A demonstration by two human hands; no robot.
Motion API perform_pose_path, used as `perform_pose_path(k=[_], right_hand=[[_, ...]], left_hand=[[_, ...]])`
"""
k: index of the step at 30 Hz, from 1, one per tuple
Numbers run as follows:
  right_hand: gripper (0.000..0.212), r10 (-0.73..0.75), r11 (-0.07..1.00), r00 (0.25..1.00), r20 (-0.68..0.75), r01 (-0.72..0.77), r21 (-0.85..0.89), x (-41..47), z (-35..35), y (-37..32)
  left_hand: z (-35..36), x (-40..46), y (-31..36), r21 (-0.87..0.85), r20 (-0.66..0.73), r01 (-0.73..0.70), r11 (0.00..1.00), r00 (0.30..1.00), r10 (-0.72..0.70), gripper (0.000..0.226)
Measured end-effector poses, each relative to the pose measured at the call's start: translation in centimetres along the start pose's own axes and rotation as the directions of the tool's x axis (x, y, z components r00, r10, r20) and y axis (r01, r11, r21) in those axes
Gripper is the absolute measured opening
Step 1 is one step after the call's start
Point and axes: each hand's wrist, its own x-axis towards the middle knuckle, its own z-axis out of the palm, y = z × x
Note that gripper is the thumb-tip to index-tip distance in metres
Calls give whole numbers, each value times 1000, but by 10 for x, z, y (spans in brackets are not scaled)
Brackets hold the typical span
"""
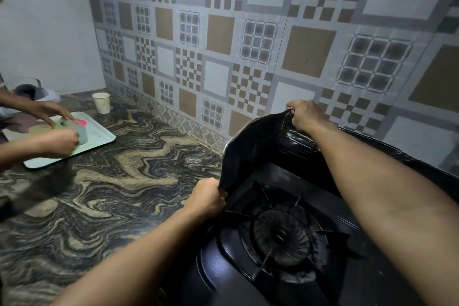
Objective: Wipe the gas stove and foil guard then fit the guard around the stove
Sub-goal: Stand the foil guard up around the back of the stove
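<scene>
The desk [104, 196] carries everything here, marbled and dark, with the stove [285, 251] on its right side against the tiled wall [223, 40]. The stove looks heavy and rigid, and I judge it will stay put while I work around it. The guard [250, 146] is the thing I handle: a dark, thin sheet, standing on edge along the stove's left side and bending round the back corner, where it runs on behind the burner [282, 236] toward the right. It curves and creases where I hold it, so I take it for light and floppy, easy to dent or tear, with thin edges that may be sharp. It wants holding at two spread points along its top rim and front edge, never in the middle of a panel, and easing rather than pulling. My left hand [207, 197] has its grip curled round the guard's front lower end, beside the stove's left edge. My right hand [304, 114] pinches the top rim at the back corner, near the wall. Far left, another person's hands [57, 129] work on something pale over a tray [104, 138], with a cup [101, 102] beyond it.
</scene>
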Motion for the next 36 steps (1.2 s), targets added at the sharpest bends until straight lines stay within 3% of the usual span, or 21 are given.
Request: perform_pose_path(k=[4,7,12,16,25,36], right_hand=[[52,31,996,1000,-2,-31,84,-3,3,5],[54,-34,999,999,33,33,35,-5,0,-2],[25,-75,996,997,3,75,55,-5,2,-11],[21,-48,995,999,-22,50,85,-2,4,-13],[47,68,993,996,-62,-62,104,2,8,-4],[48,162,984,986,44,-165,69,-8,-8,24]], left_hand=[[2,1,-2,9,43,-26,1000,999,26,21],[2,2,-3,31,50,-30,999,998,28,22],[-1,6,-6,36,49,-10,999,999,8,22],[-2,6,-5,47,41,-20,999,999,18,20],[-9,2,-2,62,83,-22,998,996,17,28],[-18,-4,-5,32,14,65,997,998,-65,34]])
